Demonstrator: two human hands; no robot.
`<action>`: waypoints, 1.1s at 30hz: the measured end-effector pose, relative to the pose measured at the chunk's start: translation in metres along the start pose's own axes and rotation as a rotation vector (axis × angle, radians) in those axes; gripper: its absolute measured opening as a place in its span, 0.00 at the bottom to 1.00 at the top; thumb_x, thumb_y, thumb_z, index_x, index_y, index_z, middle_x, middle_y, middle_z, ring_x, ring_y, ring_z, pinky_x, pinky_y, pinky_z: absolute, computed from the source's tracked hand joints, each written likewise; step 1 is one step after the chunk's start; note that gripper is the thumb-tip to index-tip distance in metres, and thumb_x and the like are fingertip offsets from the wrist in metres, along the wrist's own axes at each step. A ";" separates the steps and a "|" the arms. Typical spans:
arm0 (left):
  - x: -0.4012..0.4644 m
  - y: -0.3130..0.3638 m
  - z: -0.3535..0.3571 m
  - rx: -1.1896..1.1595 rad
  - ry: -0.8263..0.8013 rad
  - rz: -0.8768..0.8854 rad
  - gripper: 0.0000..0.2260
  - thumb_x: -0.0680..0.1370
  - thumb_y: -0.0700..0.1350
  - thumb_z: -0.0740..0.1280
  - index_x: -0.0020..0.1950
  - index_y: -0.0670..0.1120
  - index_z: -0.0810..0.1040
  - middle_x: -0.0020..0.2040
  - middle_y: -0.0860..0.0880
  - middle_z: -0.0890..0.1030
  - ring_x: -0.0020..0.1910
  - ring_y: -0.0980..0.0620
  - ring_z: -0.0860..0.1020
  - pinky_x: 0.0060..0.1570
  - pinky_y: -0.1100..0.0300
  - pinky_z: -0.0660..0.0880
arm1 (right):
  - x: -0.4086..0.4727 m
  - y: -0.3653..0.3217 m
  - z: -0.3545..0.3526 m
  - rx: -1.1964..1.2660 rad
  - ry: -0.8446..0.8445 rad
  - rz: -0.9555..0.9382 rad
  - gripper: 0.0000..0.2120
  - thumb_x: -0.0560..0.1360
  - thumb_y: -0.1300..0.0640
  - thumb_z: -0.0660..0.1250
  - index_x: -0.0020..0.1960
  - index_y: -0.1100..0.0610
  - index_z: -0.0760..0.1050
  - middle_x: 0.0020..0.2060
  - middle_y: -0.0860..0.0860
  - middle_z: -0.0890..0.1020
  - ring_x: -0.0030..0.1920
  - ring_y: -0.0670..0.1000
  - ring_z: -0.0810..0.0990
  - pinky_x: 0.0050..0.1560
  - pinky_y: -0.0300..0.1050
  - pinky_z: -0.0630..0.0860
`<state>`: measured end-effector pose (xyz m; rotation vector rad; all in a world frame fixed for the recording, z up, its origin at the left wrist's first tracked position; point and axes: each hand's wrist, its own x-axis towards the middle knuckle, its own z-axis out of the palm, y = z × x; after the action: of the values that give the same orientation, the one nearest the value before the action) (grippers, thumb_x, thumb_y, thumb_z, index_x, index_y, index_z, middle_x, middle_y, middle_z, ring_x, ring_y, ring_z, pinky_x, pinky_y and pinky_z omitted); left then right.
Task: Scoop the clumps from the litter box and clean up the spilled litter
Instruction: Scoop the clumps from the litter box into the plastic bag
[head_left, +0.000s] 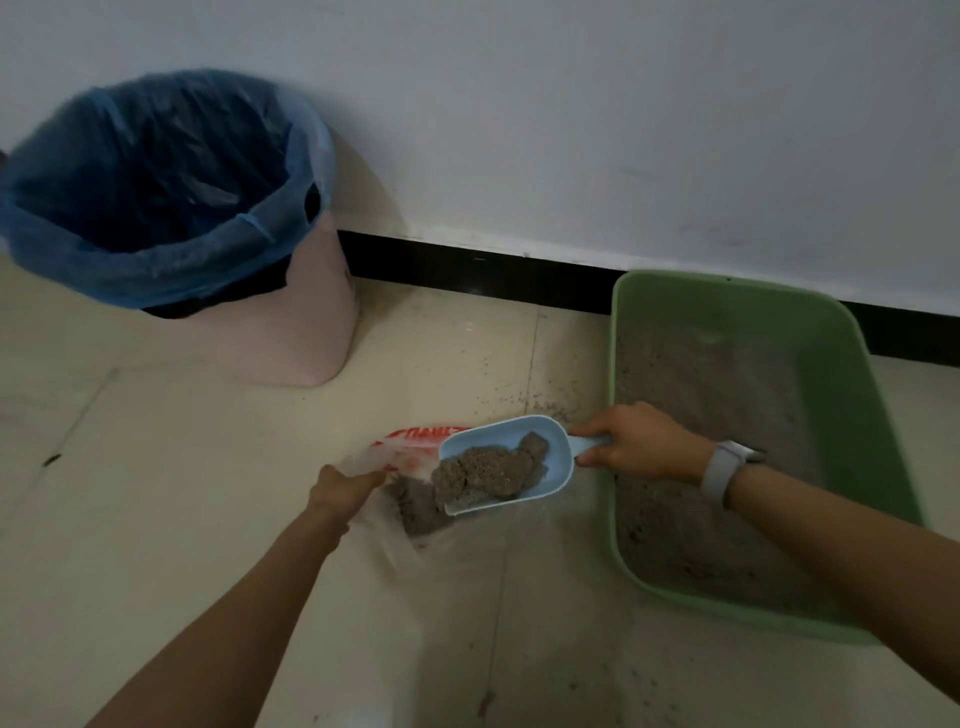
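Down near the floor, the person's left hand (340, 486) pinches the rim of a clear plastic bag (415, 525), fingers curled round the edge and holding its mouth open; the bag lies on the pale tile floor (182, 493) and already has some grey litter inside it. Just beside that, the right hand (636, 441) (a pale watch (724, 470) on its wrist) grips the handle of a light blue scoop (511, 462), fingers wrapped round it. The scoop hangs over the bag's opening, tilted toward it, with grey-brown clumps (485, 473) heaped in its bowl and reaching the lower lip. To the right, touching nothing but the floor, sits the green litter box (878, 441), with grey litter (711, 415) spread across its bottom; the right forearm crosses above it. Spilled litter (540, 405) is scattered as dark grains on the tiles between the box and the bag, and more specks lie in front of the box. Farther back on the left, well apart from the hands, stands a pink bin (306, 332) lined with a blue bag (156, 187), close to the white wall (623, 130) and its black baseboard (467, 275).
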<state>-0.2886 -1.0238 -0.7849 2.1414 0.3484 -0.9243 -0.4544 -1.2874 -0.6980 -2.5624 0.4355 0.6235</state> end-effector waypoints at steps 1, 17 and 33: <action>0.000 0.001 0.000 -0.053 -0.011 -0.038 0.28 0.74 0.48 0.71 0.68 0.38 0.64 0.65 0.39 0.71 0.61 0.39 0.71 0.53 0.50 0.71 | 0.005 -0.004 0.001 -0.037 -0.005 -0.004 0.16 0.76 0.50 0.64 0.63 0.48 0.74 0.58 0.48 0.80 0.56 0.51 0.77 0.55 0.43 0.66; -0.030 -0.001 -0.010 0.011 0.172 0.357 0.05 0.75 0.40 0.67 0.49 0.41 0.76 0.36 0.44 0.77 0.28 0.48 0.74 0.29 0.60 0.69 | 0.025 -0.081 0.006 -0.526 0.174 -0.149 0.11 0.76 0.53 0.60 0.54 0.52 0.77 0.40 0.51 0.77 0.52 0.54 0.75 0.51 0.46 0.62; -0.054 0.019 -0.007 -0.061 0.238 0.453 0.06 0.76 0.41 0.66 0.51 0.41 0.79 0.35 0.46 0.79 0.18 0.58 0.74 0.28 0.62 0.73 | -0.005 -0.087 -0.019 -0.800 0.273 -0.084 0.10 0.78 0.56 0.59 0.55 0.58 0.74 0.47 0.54 0.77 0.49 0.54 0.71 0.48 0.48 0.60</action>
<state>-0.3134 -1.0293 -0.7332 2.1502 -0.0004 -0.3980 -0.4171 -1.2225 -0.6490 -3.4297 0.1732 0.4753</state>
